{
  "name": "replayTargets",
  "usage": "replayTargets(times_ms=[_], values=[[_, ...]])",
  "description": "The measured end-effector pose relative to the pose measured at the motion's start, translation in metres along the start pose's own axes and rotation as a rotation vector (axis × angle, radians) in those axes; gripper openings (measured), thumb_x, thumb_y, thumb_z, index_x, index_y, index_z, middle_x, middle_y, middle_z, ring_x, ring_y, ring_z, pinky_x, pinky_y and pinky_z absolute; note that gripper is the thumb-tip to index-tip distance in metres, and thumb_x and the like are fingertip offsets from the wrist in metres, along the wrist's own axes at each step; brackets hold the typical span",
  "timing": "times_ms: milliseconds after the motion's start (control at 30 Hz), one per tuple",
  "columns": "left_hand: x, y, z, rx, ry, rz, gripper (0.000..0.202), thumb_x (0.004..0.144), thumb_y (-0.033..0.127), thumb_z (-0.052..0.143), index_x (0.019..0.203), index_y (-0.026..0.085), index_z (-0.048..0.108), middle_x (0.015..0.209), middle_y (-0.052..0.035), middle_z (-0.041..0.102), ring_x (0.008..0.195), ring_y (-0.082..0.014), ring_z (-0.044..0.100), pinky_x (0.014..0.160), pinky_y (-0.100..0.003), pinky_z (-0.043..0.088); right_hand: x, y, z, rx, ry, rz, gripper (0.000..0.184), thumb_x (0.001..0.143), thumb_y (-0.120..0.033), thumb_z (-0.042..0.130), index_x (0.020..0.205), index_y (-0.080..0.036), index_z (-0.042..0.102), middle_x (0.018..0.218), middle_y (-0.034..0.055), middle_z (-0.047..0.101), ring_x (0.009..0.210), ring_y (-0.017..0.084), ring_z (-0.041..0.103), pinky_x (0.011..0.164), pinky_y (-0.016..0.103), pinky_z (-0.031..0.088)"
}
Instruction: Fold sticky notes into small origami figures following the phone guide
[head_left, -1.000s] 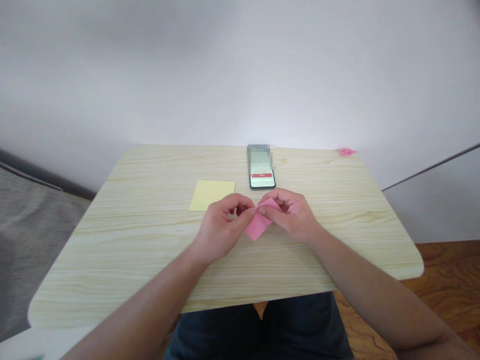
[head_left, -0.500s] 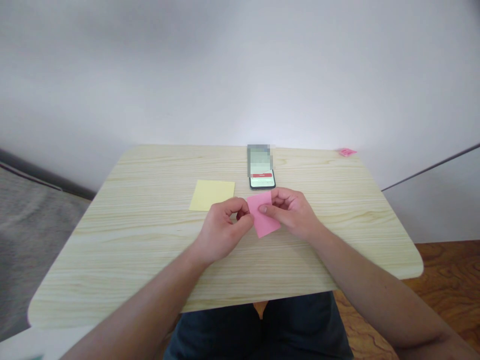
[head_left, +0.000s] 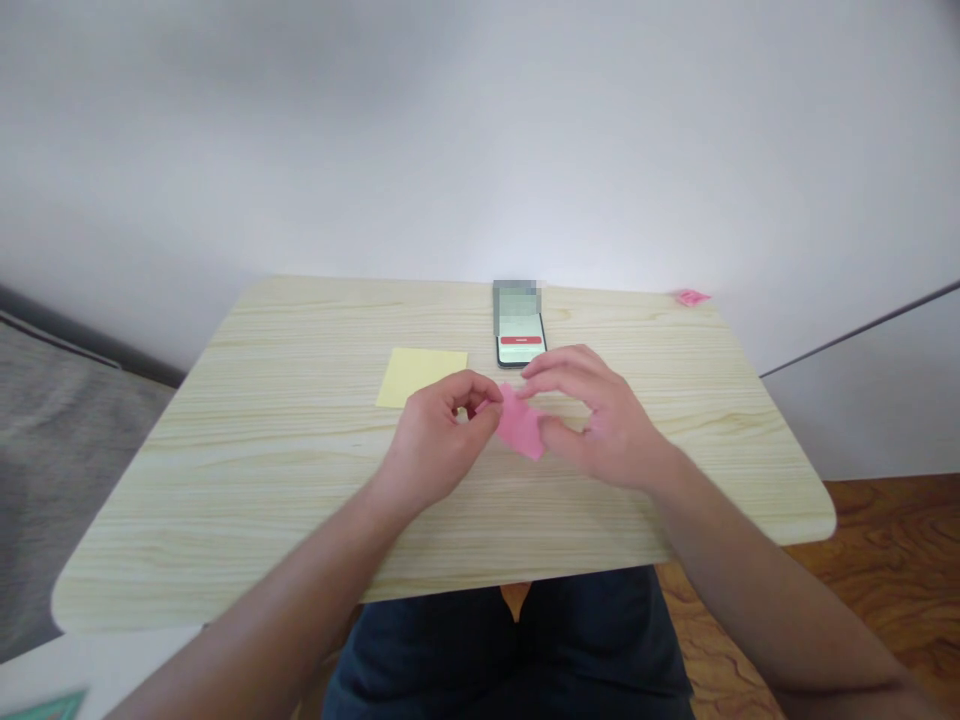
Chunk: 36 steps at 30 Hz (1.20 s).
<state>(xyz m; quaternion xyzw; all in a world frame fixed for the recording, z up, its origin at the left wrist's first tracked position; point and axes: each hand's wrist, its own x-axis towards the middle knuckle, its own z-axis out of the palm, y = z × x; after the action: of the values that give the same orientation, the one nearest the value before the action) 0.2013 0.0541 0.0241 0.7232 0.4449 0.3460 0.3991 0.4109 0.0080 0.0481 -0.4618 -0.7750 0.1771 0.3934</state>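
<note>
A pink sheet of paper (head_left: 520, 426), creased and bent, is held above the middle of the table. My left hand (head_left: 444, 432) pinches its left side between thumb and fingers. My right hand (head_left: 600, 415) is at the paper's right edge with thumb and fingers spread apart; the thumb meets or overlaps that edge. A yellow sheet of paper (head_left: 420, 374) lies flat just behind my left hand. Beyond the hands rests a phone (head_left: 520, 345) with its screen lit, partly blurred out.
The pale wood-grain table (head_left: 247, 480) stands against a white wall (head_left: 375, 150). A small folded pink paper piece (head_left: 691, 297) lies at the far right corner. Grey fabric (head_left: 67, 450) is to the left, and wooden floor (head_left: 892, 560) shows at the right.
My right hand has loosened from its pinch and its fingers have spread. The pink paper, flat before, is now creased and bent. My left hand keeps its pinch.
</note>
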Motion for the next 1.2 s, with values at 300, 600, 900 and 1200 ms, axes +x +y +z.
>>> replayTargets(times_ms=[300, 600, 900, 1200], values=[[-0.045, 0.013, 0.008, 0.012, 0.011, -0.107, 0.005, 0.087, 0.024, 0.066, 0.09, 0.021, 0.068, 0.08, 0.0, 0.071, 0.074, -0.0168, 0.066, 0.067, -0.029, 0.048, -0.066, -0.018, 0.009, -0.154, -0.088, -0.092, 0.029, 0.087, -0.008, 0.063, 0.105, -0.029, 0.071, 0.108, 0.0027, 0.076, 0.111, 0.026, 0.064, 0.1, 0.049, 0.051], [-0.111, 0.004, 0.027, 0.582, 0.059, 0.228, 0.018, 0.088, 0.021, 0.069, 0.103, 0.029, 0.075, 0.117, -0.0065, 0.071, 0.108, -0.0299, 0.058, 0.093, -0.047, 0.038, -0.116, -0.021, 0.023, -0.128, -0.146, 0.03, 0.025, 0.091, -0.014, 0.067, 0.108, -0.03, 0.073, 0.111, 0.003, 0.077, 0.111, 0.027, 0.064, 0.099, 0.05, 0.051], [-0.121, -0.003, 0.026, 0.504, -0.077, 0.332, 0.027, 0.088, 0.015, 0.066, 0.109, 0.032, 0.074, 0.118, 0.0019, 0.077, 0.107, -0.0257, 0.064, 0.096, -0.048, 0.038, -0.112, -0.033, 0.036, -0.169, -0.008, 0.259, 0.008, 0.094, -0.025, 0.068, 0.102, -0.025, 0.071, 0.103, 0.006, 0.073, 0.104, 0.026, 0.061, 0.095, 0.048, 0.048], [-0.129, -0.006, 0.025, 0.514, -0.047, 0.342, 0.028, 0.086, 0.016, 0.07, 0.11, 0.03, 0.074, 0.12, 0.0022, 0.077, 0.111, -0.0275, 0.063, 0.098, -0.049, 0.04, -0.113, -0.045, 0.052, -0.286, 0.15, 0.418, 0.002, 0.094, -0.027, 0.07, 0.095, -0.025, 0.071, 0.106, 0.0065, 0.071, 0.106, 0.027, 0.058, 0.096, 0.05, 0.044]])
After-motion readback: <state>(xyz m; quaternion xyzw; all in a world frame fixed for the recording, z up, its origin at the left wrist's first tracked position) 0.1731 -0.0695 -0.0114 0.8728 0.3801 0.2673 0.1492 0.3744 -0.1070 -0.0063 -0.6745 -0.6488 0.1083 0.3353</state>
